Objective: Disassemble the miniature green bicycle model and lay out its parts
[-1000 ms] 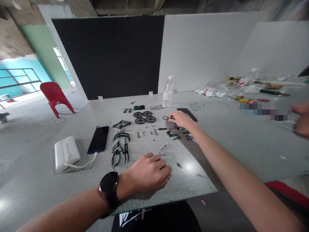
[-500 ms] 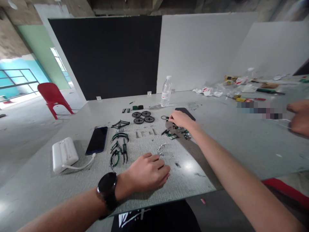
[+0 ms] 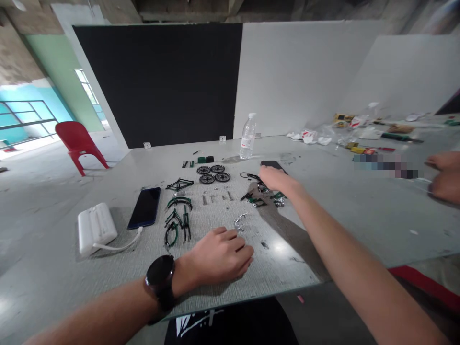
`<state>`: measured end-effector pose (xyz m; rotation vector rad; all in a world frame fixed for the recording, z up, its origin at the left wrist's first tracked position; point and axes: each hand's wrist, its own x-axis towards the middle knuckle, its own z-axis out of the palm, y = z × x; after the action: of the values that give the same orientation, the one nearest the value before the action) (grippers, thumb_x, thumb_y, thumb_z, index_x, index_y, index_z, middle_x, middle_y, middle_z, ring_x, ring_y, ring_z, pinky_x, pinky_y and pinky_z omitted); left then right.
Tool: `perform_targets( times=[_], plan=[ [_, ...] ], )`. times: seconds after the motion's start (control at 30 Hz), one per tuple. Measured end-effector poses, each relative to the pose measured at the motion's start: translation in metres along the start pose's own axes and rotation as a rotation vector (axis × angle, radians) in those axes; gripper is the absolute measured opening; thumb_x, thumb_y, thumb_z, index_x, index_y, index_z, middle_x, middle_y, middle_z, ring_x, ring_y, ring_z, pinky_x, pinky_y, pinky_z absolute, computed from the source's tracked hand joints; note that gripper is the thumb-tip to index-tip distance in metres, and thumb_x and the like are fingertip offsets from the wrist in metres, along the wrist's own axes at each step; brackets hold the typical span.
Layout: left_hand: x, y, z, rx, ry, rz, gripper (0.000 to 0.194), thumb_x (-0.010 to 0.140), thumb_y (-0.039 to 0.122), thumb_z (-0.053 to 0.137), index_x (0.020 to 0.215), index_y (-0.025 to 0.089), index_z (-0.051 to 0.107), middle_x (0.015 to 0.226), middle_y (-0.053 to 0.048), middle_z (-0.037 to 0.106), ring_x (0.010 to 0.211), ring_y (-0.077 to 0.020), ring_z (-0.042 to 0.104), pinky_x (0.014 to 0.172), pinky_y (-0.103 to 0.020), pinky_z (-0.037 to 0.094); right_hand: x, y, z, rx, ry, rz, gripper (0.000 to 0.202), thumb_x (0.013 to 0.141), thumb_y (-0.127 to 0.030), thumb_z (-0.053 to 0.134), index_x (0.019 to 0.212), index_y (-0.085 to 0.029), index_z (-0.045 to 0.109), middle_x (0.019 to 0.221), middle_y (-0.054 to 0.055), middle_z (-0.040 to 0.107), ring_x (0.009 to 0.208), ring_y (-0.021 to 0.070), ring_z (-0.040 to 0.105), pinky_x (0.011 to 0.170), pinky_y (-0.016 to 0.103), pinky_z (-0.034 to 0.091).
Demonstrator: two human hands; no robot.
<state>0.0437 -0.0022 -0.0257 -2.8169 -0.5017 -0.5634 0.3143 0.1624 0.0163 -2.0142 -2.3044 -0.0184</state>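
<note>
My left hand (image 3: 223,256) rests on the near part of the table, fingers curled in, with nothing visible in it. Just beyond its knuckles lies a curved silvery part (image 3: 240,221). My right hand (image 3: 276,179) reaches over a pile of small green, black and silvery parts (image 3: 258,201), beside a dark flat object (image 3: 275,165). Its fingers are bent together; whatever they hold is hidden. Left of the pile are several black spoked wheels (image 3: 214,175), a small bicycle frame (image 3: 180,184), curved green-black pieces (image 3: 179,203), a fork (image 3: 186,224) and tiny metal bits (image 3: 217,197).
A smartphone (image 3: 144,207) and a white power bank (image 3: 96,229) with a cable lie at left. Behind the parts stands a clear bottle (image 3: 247,136). Another person's hand (image 3: 445,177) is at the far right, near wrappers (image 3: 309,136). A red chair (image 3: 81,146) stands beyond the table.
My right hand has shifted to the right, away from the ring-ended black piece, uncovering more of the pile. My left hand has stayed in place.
</note>
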Motion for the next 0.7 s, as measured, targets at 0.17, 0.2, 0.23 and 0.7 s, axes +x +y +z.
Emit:
perform_targets(
  times=[0.17,0.2,0.23,0.7],
  plan=[
    [0.000,0.000,0.001,0.010,0.024,0.004,0.017,0.100,0.027,0.049,0.089,0.018,0.058,0.077,0.000,0.060,0.072,-0.0165,0.055,0.061,-0.032,0.040,-0.013,-0.004,-0.014,0.007,0.077,0.022,0.034,0.092,-0.021,0.048,0.125,-0.015,0.055,0.103,0.019,0.067,0.083,0.0257,0.063,0.075,0.037,0.045],
    [0.000,0.000,0.001,0.011,0.025,0.005,0.017,0.100,0.027,0.048,0.089,0.018,0.058,0.077,0.000,0.060,0.073,-0.0164,0.055,0.061,-0.031,0.040,-0.014,-0.006,-0.017,0.052,0.110,-0.006,0.032,0.095,-0.023,0.044,0.124,-0.017,0.055,0.101,0.016,0.067,0.078,0.0232,0.062,0.072,0.035,0.044],
    [0.000,0.000,0.002,0.012,0.025,0.005,0.017,0.100,0.027,0.048,0.089,0.018,0.058,0.077,0.000,0.060,0.073,-0.0163,0.056,0.061,-0.031,0.040,-0.014,-0.010,-0.018,0.106,0.139,-0.042,0.032,0.097,-0.025,0.040,0.123,-0.019,0.056,0.098,0.014,0.068,0.073,0.0209,0.060,0.069,0.034,0.043],
    [-0.001,-0.001,0.005,0.016,0.062,0.017,0.020,0.100,0.028,0.048,0.085,0.018,0.057,0.076,-0.001,0.060,0.071,-0.0161,0.056,0.059,-0.031,0.040,-0.028,-0.113,-0.005,0.366,0.048,-0.651,0.023,0.096,-0.025,0.052,0.093,-0.024,0.075,0.100,0.006,0.075,0.091,0.0210,0.065,0.079,0.035,0.046]
  ],
)
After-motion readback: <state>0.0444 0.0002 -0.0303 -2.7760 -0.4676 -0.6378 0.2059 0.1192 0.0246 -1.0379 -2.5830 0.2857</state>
